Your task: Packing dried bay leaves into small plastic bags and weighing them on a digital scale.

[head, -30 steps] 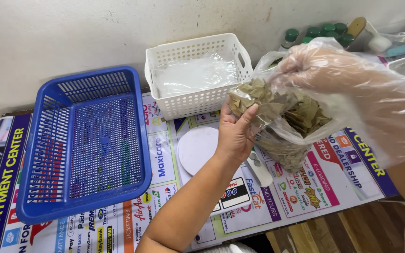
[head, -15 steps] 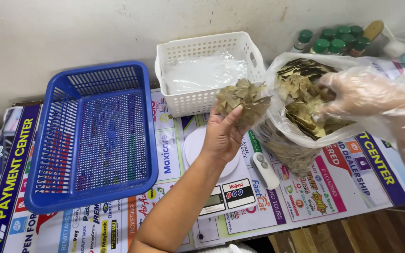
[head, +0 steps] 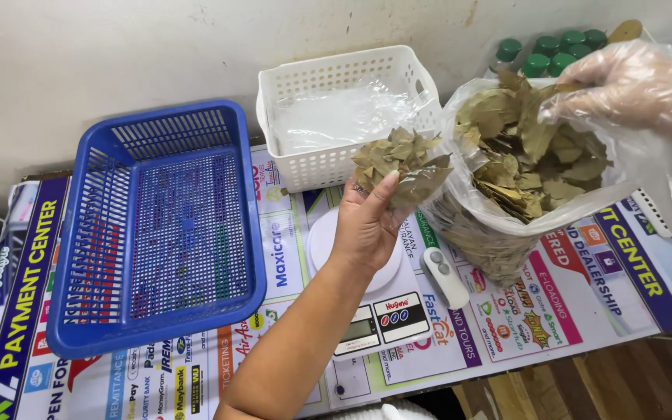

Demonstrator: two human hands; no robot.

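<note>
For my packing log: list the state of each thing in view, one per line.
Left hand: bare, holding a small bag of dried leaves.
Right hand: plastic-gloved, gripping leaves at the big bag's mouth.
Big leaf bag: open, nearly full.
Blue basket: empty.
White basket: holds clear bags.
Scale: pan bare.

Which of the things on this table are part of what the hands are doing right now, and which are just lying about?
In use:
left hand holding a small packet of dried leaves
gloved right hand in the big bag of dried leaves
kitchen scale

Lying about:
blue basket
white basket
green-capped bottles
small white remote
</note>
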